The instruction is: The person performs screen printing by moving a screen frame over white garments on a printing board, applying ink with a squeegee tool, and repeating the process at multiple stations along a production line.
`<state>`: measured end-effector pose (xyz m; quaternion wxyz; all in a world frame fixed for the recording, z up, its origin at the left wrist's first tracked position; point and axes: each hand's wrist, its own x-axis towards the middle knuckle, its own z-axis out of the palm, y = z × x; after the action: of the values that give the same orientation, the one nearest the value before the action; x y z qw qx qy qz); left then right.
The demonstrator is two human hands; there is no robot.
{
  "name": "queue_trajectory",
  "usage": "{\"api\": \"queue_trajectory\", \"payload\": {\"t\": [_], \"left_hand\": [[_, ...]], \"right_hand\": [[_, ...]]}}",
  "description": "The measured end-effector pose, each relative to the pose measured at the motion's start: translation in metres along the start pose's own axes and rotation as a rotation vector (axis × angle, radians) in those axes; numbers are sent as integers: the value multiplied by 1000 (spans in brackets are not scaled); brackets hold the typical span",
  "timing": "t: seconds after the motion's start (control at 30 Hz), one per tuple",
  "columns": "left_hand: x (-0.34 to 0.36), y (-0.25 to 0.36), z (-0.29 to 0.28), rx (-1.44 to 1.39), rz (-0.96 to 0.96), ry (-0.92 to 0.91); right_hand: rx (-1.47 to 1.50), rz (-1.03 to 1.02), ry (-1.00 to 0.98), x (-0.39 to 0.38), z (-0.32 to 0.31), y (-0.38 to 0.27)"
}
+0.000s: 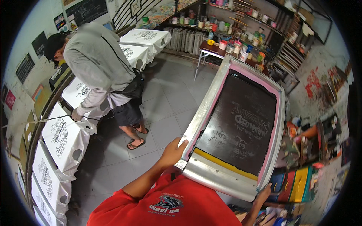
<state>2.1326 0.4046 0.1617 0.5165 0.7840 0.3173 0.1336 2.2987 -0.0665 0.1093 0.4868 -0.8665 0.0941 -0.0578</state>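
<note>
A silk-screen printing frame (281,124) with a metal border, pink mesh edge and dark mesh is held up in front of my red shirt, tilted. My left hand (174,152) grips its near left side, thumb over the metal edge. Around the near right corner, the fingers of my right hand (263,194) are closed; part of that hand is hidden below the frame. Across the near end of the mesh lies a squeegee (220,176) with a wide metal holder and a yellow blade. Black ink coats the mesh, with lettering showing faintly through it.
On the left, a person (96,56) in a grey top leans over a row of printed white T-shirts (62,133) on a long rack. Paint tubs crowd a small table (215,49) and the shelves (203,24) behind it. Coloured drawers (292,184) stand at right, beyond grey floor tiles (166,100).
</note>
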Motion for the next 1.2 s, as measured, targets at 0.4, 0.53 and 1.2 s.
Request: {"api": "queue_trajectory", "payload": {"t": [0.4, 0.53, 1.2], "left_hand": [[324, 16, -19, -151, -25, 248], [441, 43, -46, -122, -95, 187], [881, 96, -93, -212, -184, 612]], "right_hand": [[197, -147, -86, 268, 297, -194], [236, -91, -93, 331, 373, -262], [-107, -454, -475, 723, 835, -558]]}}
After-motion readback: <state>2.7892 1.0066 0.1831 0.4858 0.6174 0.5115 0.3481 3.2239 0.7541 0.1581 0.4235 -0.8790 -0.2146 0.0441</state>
